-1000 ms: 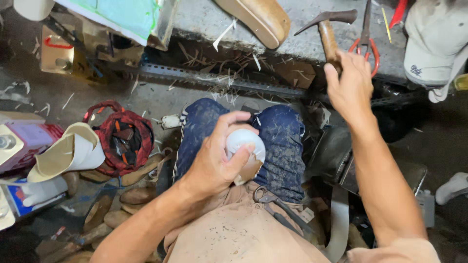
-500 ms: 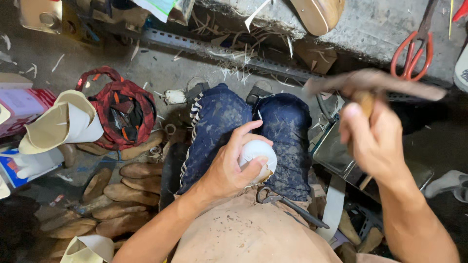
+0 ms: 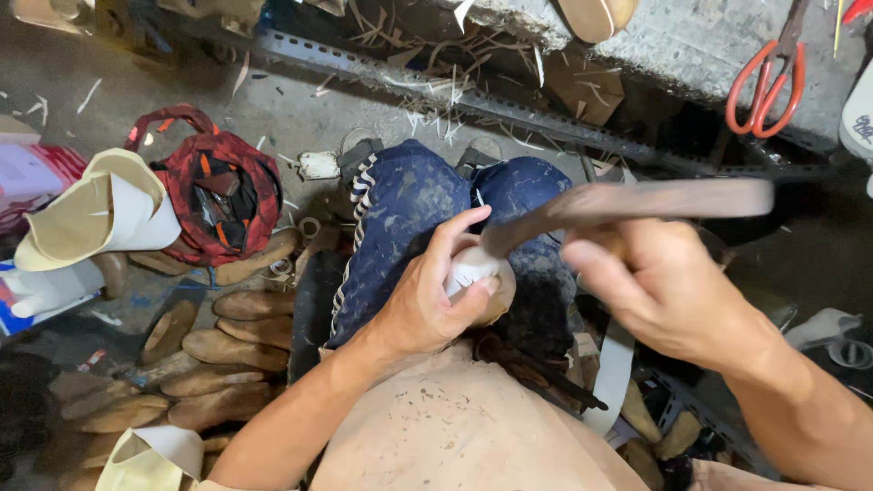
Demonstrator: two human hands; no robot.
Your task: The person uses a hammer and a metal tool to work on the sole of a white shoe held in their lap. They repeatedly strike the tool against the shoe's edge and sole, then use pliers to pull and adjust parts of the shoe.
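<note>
Left hand (image 3: 427, 305) wraps a white rounded piece (image 3: 471, 268) on the lap, fingers closed around it. Right hand (image 3: 659, 291) grips a motion-blurred hammer (image 3: 637, 202), head just over the piece. Beyond: blue jeans (image 3: 409, 209), then red-handled scissors (image 3: 766, 77) on the counter (image 3: 691, 45).

Our left hand (image 3: 427, 305) curls its fingers closed over our lap with the forearm angled in from lower left, while our right hand (image 3: 659, 291), motion-blurred, is fisted beside it, wrist raised.
</note>
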